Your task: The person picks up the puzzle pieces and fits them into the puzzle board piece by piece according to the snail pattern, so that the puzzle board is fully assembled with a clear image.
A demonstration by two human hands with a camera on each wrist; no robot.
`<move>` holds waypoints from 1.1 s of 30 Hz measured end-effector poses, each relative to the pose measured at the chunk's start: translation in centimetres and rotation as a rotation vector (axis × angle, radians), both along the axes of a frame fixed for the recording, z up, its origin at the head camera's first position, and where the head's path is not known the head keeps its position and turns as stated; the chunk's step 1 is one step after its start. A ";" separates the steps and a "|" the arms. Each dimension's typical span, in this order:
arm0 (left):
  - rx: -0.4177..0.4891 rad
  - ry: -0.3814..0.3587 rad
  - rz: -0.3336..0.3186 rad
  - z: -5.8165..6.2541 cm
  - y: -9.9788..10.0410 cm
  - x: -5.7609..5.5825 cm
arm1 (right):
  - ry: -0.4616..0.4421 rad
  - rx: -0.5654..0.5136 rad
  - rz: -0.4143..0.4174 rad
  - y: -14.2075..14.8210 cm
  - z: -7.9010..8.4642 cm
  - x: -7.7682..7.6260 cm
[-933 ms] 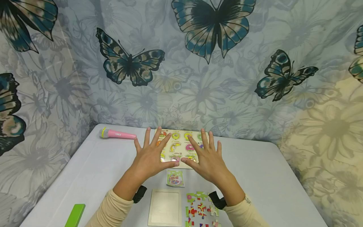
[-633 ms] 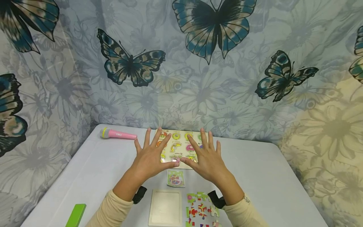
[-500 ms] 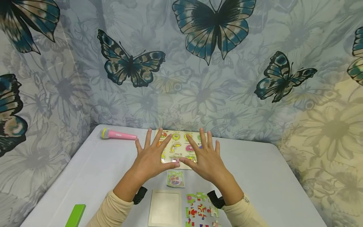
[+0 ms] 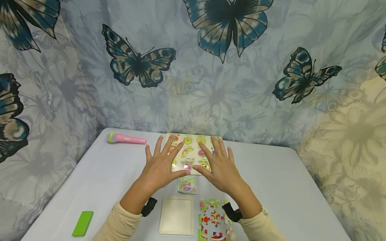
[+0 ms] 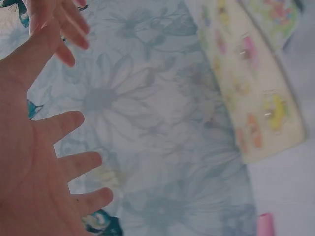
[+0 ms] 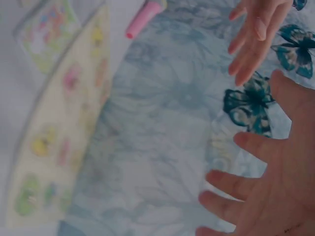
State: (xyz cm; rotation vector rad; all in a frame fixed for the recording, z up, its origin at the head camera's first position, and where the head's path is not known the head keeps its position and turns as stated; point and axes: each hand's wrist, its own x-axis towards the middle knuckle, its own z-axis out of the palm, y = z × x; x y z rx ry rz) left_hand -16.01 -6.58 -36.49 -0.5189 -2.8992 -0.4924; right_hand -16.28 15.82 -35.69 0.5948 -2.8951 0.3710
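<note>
My left hand [image 4: 158, 170] is held up over the table with its fingers spread and holds nothing. Beside it my right hand [image 4: 223, 170] is spread the same way, the two thumbs pointing at each other. Behind the fingers in the head view lies a cream fruit puzzle board [image 4: 193, 159], partly covered by both hands. Just below the thumbs sits a small picture card [image 4: 187, 185]. Nearer to me are a shallow cream puzzle tray [image 4: 176, 216] and several loose jigsaw pieces [image 4: 215, 217], some hidden by the right wrist strap. Both wrist views show bare palms.
A pink toy microphone [image 4: 128, 138] lies at the back left of the white table [image 4: 265, 187]. At the front left is a green block [image 4: 82, 223]. A butterfly-patterned cloth [image 4: 211, 97] hangs right behind the table's far edge.
The head view has tilted down slightly, so the table things appear higher and more of the green block shows. Both hands keep almost the same spread pose.
</note>
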 end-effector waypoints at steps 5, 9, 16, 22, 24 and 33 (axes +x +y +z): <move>0.011 -0.039 0.032 -1.0 -1.5 1.0 | 0.001 -0.101 0.068 0.2 -1.3 0.4; 0.018 -0.133 0.045 -3.0 -2.7 2.0 | -0.077 -0.062 0.065 0.4 -3.5 0.9; 0.062 -0.408 0.015 -6.1 -4.0 5.0 | -0.186 0.018 0.134 1.3 -6.6 3.2; 0.068 -0.493 -0.075 -6.6 -4.4 7.3 | -0.179 0.051 0.143 2.4 -7.1 4.7; 0.054 -0.499 -0.087 -6.7 -4.4 7.8 | -0.184 0.050 0.149 2.6 -7.2 5.0; 0.028 -0.521 -0.078 -7.2 -4.1 8.6 | -0.208 0.035 0.169 2.7 -7.6 5.6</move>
